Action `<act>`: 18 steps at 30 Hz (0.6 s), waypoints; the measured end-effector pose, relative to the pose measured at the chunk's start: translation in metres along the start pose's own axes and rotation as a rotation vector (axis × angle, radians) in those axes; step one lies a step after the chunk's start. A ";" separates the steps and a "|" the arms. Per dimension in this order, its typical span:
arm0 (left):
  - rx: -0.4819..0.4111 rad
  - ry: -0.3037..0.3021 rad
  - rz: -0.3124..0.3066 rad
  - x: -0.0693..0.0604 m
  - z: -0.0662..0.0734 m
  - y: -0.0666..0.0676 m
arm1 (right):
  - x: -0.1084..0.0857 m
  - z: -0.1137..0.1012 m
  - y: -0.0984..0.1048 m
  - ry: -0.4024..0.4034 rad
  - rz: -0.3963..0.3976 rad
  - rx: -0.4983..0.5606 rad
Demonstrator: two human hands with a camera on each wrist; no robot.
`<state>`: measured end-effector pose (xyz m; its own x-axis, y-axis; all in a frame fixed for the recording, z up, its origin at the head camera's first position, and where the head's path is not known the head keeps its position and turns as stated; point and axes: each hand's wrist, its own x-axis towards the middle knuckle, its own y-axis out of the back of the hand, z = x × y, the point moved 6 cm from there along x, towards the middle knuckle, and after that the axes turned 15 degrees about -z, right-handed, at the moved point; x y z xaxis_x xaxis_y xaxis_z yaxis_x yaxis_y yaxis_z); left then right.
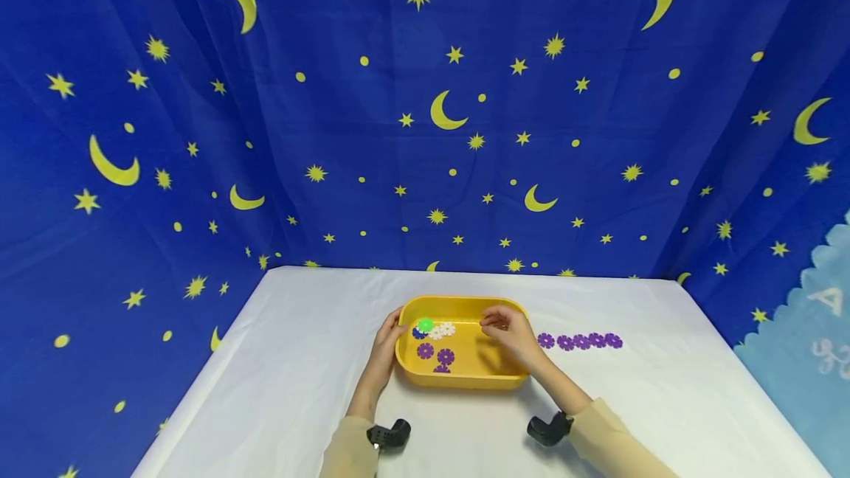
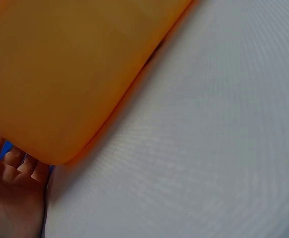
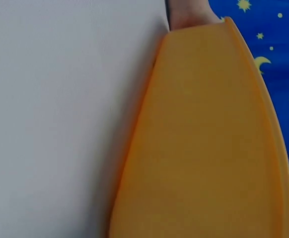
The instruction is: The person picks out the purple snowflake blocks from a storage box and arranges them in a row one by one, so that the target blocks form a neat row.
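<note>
My left hand (image 1: 383,351) grips the left end of a yellow tray (image 1: 458,382), thumb over the rim; in the left wrist view, the hand (image 2: 13,193) has its fingers behind the tray's corner (image 2: 60,144). Over the tray's right part hangs my right hand (image 1: 511,332), fingers loosely bent, with nothing visible between them. Flower-shaped discs lie inside: a green one (image 1: 425,324), a blue one (image 1: 417,333), white ones (image 1: 448,329) and purple ones (image 1: 425,350). The right wrist view shows mostly the tray's outer wall (image 3: 204,129).
Right of the tray, several purple discs (image 1: 581,341) form a row on the white table (image 1: 312,316), with another purple disc (image 1: 546,340) closer to the tray. A blue cloth (image 1: 372,146) with yellow stars and moons stands behind the table and at its sides.
</note>
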<state>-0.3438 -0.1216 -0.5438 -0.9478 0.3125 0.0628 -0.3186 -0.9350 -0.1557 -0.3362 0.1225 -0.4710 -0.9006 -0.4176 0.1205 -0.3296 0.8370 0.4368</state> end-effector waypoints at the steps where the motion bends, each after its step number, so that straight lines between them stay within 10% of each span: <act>1: 0.001 -0.003 -0.002 0.000 0.000 0.000 | 0.001 -0.001 -0.004 0.010 -0.029 0.001; 10: -0.005 0.000 -0.002 -0.001 -0.001 -0.001 | 0.012 0.008 -0.040 -0.020 -0.373 0.096; 18: 0.004 0.000 -0.015 -0.002 0.004 -0.002 | 0.017 0.015 -0.047 -0.054 -0.456 0.129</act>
<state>-0.3413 -0.1211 -0.5400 -0.9431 0.3260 0.0651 -0.3322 -0.9311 -0.1504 -0.3402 0.0812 -0.5031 -0.6679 -0.7368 -0.1054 -0.7244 0.6109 0.3195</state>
